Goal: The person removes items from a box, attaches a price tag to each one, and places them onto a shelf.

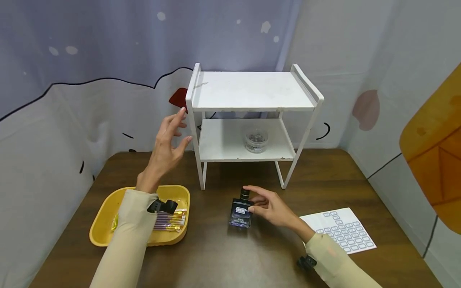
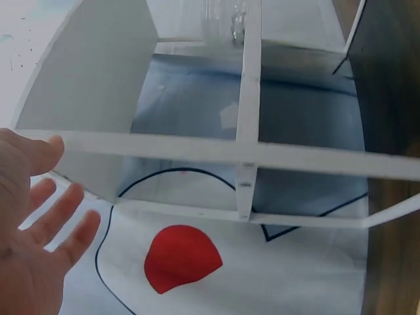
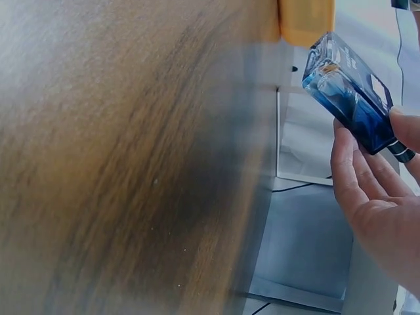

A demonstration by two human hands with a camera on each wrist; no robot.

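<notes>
A dark blue glass perfume bottle with a black cap is held by my right hand, thumb on its front and fingers behind and at the cap. The right wrist view shows the same perfume bottle tilted, its clear base raised off the wooden table. My left hand is raised beside the left posts of a white two-tier shelf, fingers spread and holding nothing. In the left wrist view the left hand is near the shelf's frame; whether it touches cannot be told.
On the lower tier stands a clear round tub with small greyish things inside. A yellow basket with purple-handled brushes sits at the left, under the left forearm. A white label sheet lies at the right on the wooden table.
</notes>
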